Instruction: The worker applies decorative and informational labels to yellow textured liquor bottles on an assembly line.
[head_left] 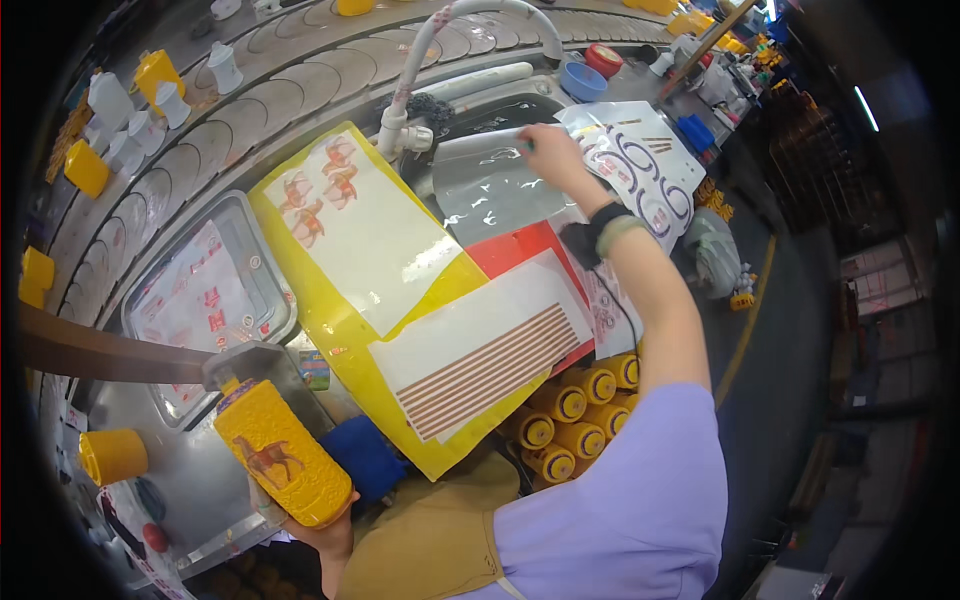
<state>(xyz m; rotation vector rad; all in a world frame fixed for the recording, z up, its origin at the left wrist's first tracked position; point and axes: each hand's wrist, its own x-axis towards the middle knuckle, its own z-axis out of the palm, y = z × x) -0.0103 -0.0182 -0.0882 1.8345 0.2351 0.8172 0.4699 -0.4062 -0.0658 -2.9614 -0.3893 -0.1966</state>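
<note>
My left hand (322, 530) is wrapped round the lower end of a yellow, rough-surfaced bottle (283, 455) with a brown horse picture on its side. The bottle is tilted, its narrow neck against a grey metal piece (240, 362) at the end of a brown bar (120, 345). Far from it, my right hand (552, 155) is closed, fingers curled, at the upper edge of a wet, grey, see-through sheet (485, 190) by the sink. Something small and dark green shows at its fingertips; I cannot make out what it is.
A yellow mat (345, 335) carries a white sheet with horse pictures (385, 240) and a brown-striped sheet (490, 370). A white tap (395, 125) arches over the sink. Several yellow bottles (580, 437) lie stacked near me. A metal tray (285, 300) and a yellow cup (112, 456) stand left.
</note>
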